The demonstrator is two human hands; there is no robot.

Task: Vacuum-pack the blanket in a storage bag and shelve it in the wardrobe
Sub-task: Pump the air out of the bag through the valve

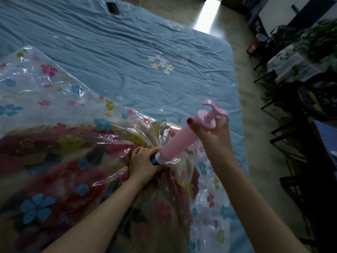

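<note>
A clear storage bag (45, 92) printed with coloured flowers lies on the bed, and a red and beige patterned blanket (60, 172) fills its near part. A pink hand pump (179, 137) stands tilted on the bag's blue valve (154, 161). My left hand (144, 164) grips the bag around the valve at the pump's base. My right hand (212, 131) holds the pump's upper end, fingers curled around the barrel just under the pink handle (213, 110).
The bed is covered by a blue sheet (127, 57) with small flower prints. A dark phone (113, 8) lies at the bed's far side. To the right, past a strip of floor (242, 83), stand dark chairs (295, 114) and potted plants (313, 39).
</note>
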